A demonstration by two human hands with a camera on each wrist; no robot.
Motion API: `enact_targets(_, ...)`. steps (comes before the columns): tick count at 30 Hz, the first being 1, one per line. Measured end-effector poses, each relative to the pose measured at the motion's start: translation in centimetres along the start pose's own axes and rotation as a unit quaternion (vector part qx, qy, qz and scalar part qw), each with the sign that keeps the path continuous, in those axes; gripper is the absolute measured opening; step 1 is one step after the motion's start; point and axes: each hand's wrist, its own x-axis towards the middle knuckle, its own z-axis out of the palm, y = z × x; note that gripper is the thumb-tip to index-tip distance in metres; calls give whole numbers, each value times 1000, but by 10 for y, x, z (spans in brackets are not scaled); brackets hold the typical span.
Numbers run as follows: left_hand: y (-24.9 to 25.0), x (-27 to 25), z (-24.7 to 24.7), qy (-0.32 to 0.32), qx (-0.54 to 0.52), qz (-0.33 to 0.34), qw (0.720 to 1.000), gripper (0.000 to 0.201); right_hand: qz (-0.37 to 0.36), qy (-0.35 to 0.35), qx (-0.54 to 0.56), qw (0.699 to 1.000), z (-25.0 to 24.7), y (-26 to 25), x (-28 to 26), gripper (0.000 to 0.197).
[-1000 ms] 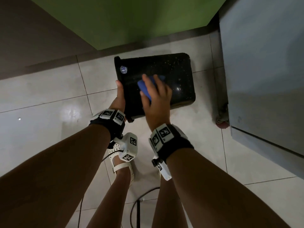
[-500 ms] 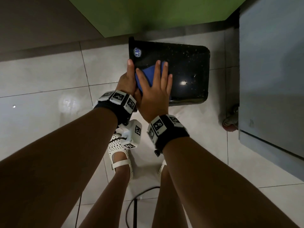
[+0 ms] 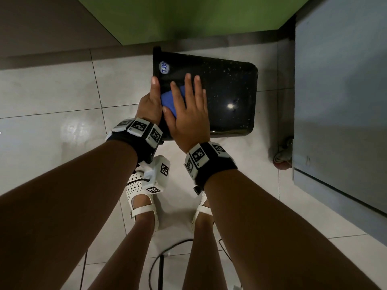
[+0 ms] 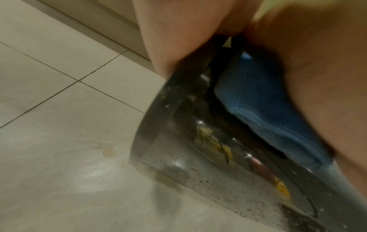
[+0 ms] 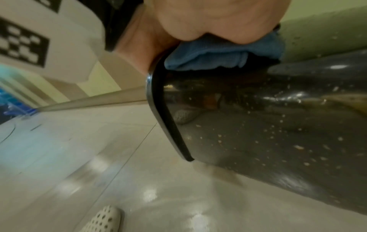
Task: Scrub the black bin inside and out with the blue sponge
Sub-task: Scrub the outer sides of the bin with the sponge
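The black bin lies on its side on the tiled floor, its wet outer wall facing up and speckled with droplets. A round price sticker sits near its rim. My left hand grips the rim at the bin's left end, thumb on the outer wall. My right hand lies flat with straight fingers and presses the blue sponge against the outer wall, right beside the left thumb. The wrist views show the sponge squashed between palm and bin wall.
A grey cabinet on a castor stands close to the bin's right end. A green wall runs behind the bin. My feet in white sandals and a black cable are on the floor below my arms.
My right hand has slid the sponge along the outer wall toward the rim end, up to the left thumb, and its fingers have flattened. The left hand keeps its hold.
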Motion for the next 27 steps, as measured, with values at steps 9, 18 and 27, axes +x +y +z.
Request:
enact_targets(9, -13, 6, 12, 104, 9, 67, 992, 49, -16, 3, -8, 1000, 3, 20, -6, 55)
enact_targets(18, -17, 8, 16, 138, 61, 105, 983, 46, 228, 62, 113, 965, -26, 69, -6, 50)
enact_targets(27, -16, 6, 14, 106, 11, 99, 989, 45, 413, 166, 77, 892, -28, 91, 8, 48)
